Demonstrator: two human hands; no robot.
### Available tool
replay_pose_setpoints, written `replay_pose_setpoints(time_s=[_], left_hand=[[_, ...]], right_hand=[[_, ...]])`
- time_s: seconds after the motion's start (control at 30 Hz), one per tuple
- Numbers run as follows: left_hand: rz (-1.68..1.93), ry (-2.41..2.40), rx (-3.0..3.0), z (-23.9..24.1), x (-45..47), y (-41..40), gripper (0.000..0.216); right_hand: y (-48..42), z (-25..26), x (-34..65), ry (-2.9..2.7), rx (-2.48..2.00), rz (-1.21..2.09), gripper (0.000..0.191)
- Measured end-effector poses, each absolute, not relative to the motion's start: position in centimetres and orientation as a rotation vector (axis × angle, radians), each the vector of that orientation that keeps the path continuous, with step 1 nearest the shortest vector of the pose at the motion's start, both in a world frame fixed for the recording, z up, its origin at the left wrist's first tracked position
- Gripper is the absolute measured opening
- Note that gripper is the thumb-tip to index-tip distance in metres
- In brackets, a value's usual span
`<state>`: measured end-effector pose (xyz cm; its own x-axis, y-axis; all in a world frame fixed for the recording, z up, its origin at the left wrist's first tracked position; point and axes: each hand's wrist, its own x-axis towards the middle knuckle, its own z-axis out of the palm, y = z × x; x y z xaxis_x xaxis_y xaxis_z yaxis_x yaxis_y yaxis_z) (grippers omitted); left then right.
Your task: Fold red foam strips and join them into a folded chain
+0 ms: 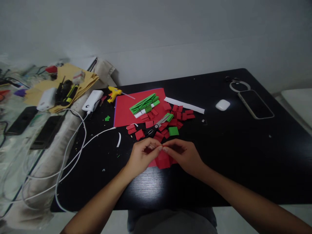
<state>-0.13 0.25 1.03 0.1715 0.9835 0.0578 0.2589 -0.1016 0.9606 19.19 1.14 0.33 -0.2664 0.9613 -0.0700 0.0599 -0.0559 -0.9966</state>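
Above the front part of the black table, my left hand (pixel 143 154) and my right hand (pixel 185 154) meet, thumbs and forefingers pinched on a piece of red paper (pixel 162 160). The paper hangs below the fingertips and shows creases. More red paper shows beneath it, partly hidden by the hands. Just beyond lie several small folded red paper pieces (pixel 139 134), a folded green paper piece (pixel 174 131) and a pair of scissors (pixel 161 123). Behind them, folded green paper strips (pixel 145 104) rest on a large red sheet (pixel 124 113).
A yellow glue gun (pixel 113 93) and a white power bank (pixel 92 100) with a white cable stand at the back left. A white paper strip (pixel 185 105) lies behind the red pieces. To the right are a white earbud case (pixel 222 105) and a phone (pixel 255 104).
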Motion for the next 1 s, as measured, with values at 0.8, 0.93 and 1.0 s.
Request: replay_pose_setpoints(time_s=[0.8,0.93,1.0], left_hand=[[1.009,1.238,1.467,1.33,0.04,0.23,0.014],[1.006,1.246,1.495,1.53,0.06,0.12,0.014],[1.005,1.249,1.504,1.64,0.04,0.12,0.015]], right_hand=[[1.22,0.14,19.38,-1.474,-1.152,1.377,0.014],[1.16,0.14,19.46,-1.508,-1.168,1.329,0.012],[1.11,0.20,19.45,-1.501,-1.181,1.322,0.012]])
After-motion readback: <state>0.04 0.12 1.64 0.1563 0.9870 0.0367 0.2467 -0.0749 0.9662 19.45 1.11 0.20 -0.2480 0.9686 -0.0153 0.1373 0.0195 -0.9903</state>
